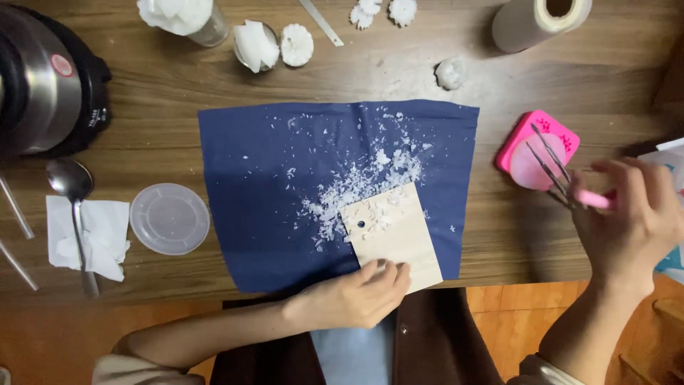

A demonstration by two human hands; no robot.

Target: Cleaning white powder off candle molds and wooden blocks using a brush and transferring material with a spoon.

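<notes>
Tweezers [550,165] with a pink handle end, pinched in the fingers of the right hand [627,221], metal tips aimed up and to the left, away from the body, long axis running diagonally from the fingers toward the pink mould [538,150] lying just beyond the knuckles. Tips hovering over, perhaps touching, the mould's pale round hollow; contact not clear at this angle. Grip narrow and closed around the handle, likely for fine control at the points. Across the body, left hand [360,296] flat, fingers spread a little and pressing the near edge of a thin wooden board [390,235], apparently to keep it from sliding; nothing gripped. Board's long axis running away from that hand and tilted slightly left, small round hole near its far end, white wax-like flakes [363,178] heaped at and beyond that end. Beneath board and flakes, a dark blue cloth [256,178], seemingly spread to catch the crumbs. Further left of the left hand, a clear round lid [169,218], then a spoon [75,214] resting on a folded white tissue [100,235], and a dark kettle-like pot [46,78] at the far corner. Well beyond both hands, small white flower-shaped pieces [296,44], a metal cup [256,44] holding white chunks, and a paper roll [538,21], all on the wooden table [142,135].
</notes>
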